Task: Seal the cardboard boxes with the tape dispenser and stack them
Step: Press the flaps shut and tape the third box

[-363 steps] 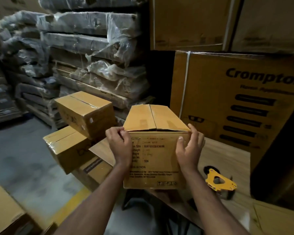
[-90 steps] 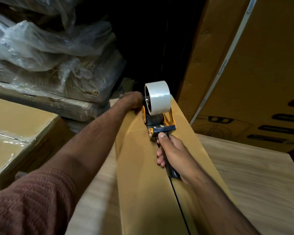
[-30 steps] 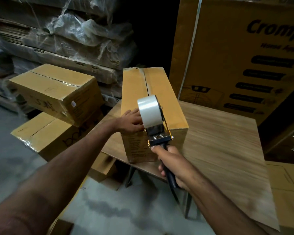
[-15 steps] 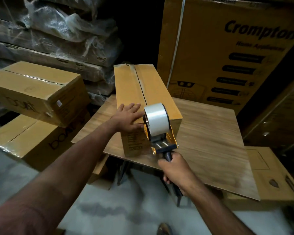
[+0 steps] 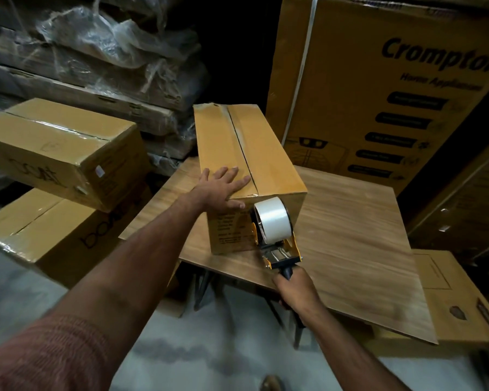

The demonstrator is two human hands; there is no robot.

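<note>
Box (image 5: pixel 246 165) on the near left part of a wooden table (image 5: pixel 350 235), long side running away from the person, its two top flaps meeting in a dark seam down the middle; glossy tape shows along the far stretch of that seam and over the far edge; the near end face carries printed text. The left hand (image 5: pixel 223 187) lies flat on the near top of the left flap, fingers straight and spread, thumb hanging over the near top edge. The right hand (image 5: pixel 294 289) is curled tight round the black handle of the dispenser (image 5: pixel 274 238); its yellow frame and clear tape roll sit against the box's near face, just below the top edge, at the seam line.

Left of the table two sealed boxes (image 5: pixel 60 148) are stacked, the upper one set askew on the lower (image 5: pixel 48 235), both with shiny tape along their tops. Behind them flat cardboard bundles (image 5: pixel 96 66) in loose plastic wrap are piled up. A big carton (image 5: pixel 378 94) marked "Crompton" stands behind the table, a white strap running down its left part; a lower box (image 5: pixel 449 292) sits just right of the table, partly under its edge. The floor (image 5: pixel 195 362) is grey concrete; a reddish-brown sleeve (image 5: pixel 45 359) covers the left upper arm.
</note>
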